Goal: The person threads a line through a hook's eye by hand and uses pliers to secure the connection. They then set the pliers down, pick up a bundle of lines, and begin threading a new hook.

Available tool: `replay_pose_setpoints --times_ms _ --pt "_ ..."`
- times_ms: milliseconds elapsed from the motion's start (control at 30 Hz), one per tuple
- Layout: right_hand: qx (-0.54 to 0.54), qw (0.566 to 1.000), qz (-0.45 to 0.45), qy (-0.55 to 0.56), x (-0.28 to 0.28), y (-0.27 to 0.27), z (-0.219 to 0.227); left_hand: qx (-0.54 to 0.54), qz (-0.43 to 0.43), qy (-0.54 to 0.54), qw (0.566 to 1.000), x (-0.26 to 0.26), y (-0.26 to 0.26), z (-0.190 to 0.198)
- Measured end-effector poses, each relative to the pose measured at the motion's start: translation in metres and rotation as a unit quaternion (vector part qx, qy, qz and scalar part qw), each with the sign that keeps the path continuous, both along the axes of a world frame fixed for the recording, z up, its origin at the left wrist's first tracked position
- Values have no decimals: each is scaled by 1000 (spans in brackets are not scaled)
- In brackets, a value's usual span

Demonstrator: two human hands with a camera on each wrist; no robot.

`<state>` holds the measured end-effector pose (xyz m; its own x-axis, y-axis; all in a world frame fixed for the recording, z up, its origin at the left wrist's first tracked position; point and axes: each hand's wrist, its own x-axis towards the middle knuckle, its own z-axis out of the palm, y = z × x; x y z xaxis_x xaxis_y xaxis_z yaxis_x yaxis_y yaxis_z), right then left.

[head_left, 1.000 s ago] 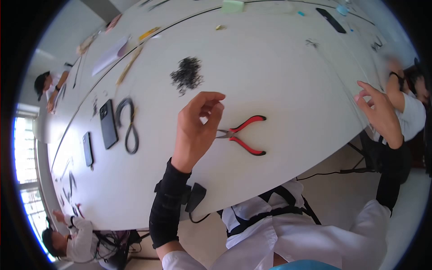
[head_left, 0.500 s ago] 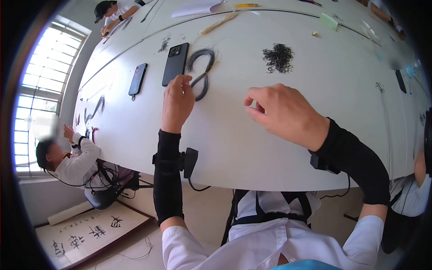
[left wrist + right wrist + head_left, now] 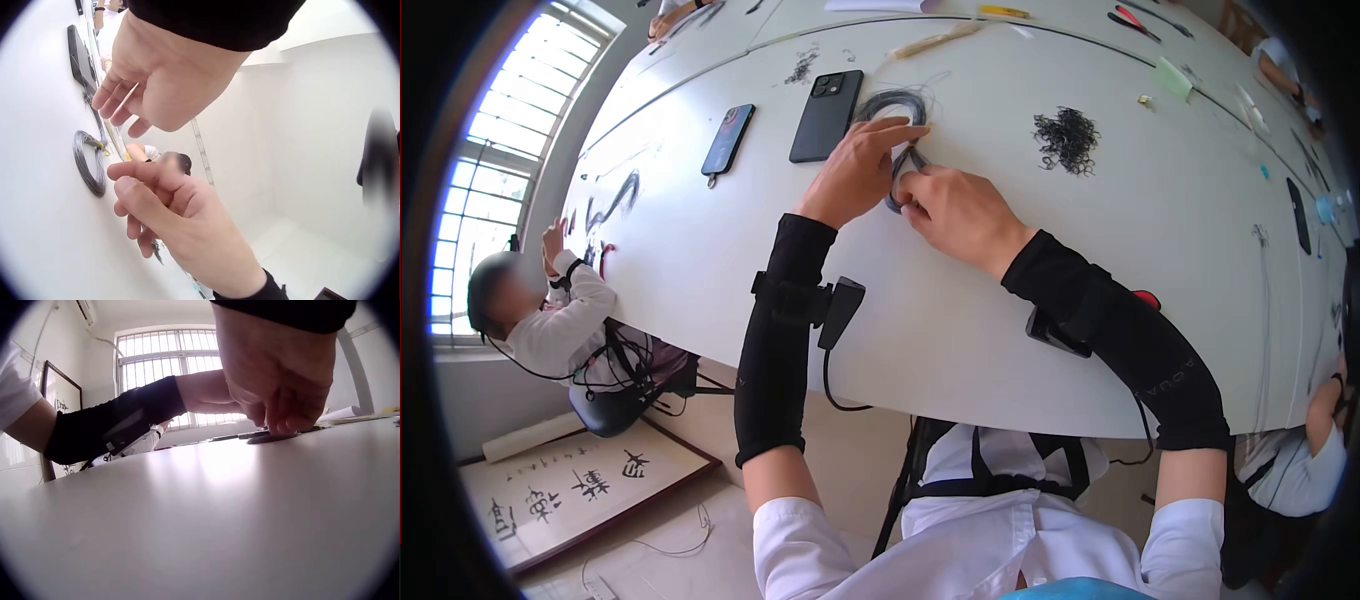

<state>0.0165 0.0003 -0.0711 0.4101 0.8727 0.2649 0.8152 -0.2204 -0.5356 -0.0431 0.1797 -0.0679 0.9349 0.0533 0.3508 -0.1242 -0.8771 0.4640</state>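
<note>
A looped bundle of thin dark grey strands (image 3: 892, 97), bound with a yellow tie, lies on the white table; the left wrist view shows the bundle (image 3: 87, 164) lying flat. My left hand (image 3: 858, 170) reaches over its left side with fingers loosely extended, hiding part of it. From the right comes my right hand (image 3: 965, 212), thumb and forefinger bent and fingertips right at the lower loop. Seen from the left wrist, the right hand (image 3: 181, 219) has nothing between thumb and forefinger. At the right wrist, the bundle (image 3: 272, 439) appears beneath the fingers.
Two phones, a large one (image 3: 825, 115) and a smaller one (image 3: 728, 140), lie left of the bundle. A pile of small black curled pieces (image 3: 1067, 140) is at right. A red handle tip (image 3: 1146, 298) shows beside my right forearm. Other people sit around the table.
The head view has turned left. My right hand has come across from the right to the bundle, and my left hand has moved over it from beside the large phone.
</note>
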Motion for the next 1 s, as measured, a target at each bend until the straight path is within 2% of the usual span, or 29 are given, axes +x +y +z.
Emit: replay_pose_setpoints --times_ms 133,233,333,633,733,833,933,1000 --pt "18 999 -14 26 -3 4 3 23 -11 7 1000 1 6 -11" --pt "-4 992 -38 119 -2 0 10 3 -3 -5 1000 -1 6 -13" --pt "45 988 -34 147 5 -2 7 -7 1 -10 1000 0 6 -13" --pt "32 983 -48 175 7 -4 11 -16 11 -19 1000 1 5 -12" --pt "35 985 -26 167 1 -9 16 -13 23 -21 999 1 2 -13" --pt "89 995 14 52 -9 -19 17 -13 33 -25 999 2 -2 -12" --pt "75 992 67 72 -24 -42 40 10 33 -41 999 4 0 -15" --pt "80 984 96 128 -34 -64 60 19 36 -45 998 4 -2 -14"
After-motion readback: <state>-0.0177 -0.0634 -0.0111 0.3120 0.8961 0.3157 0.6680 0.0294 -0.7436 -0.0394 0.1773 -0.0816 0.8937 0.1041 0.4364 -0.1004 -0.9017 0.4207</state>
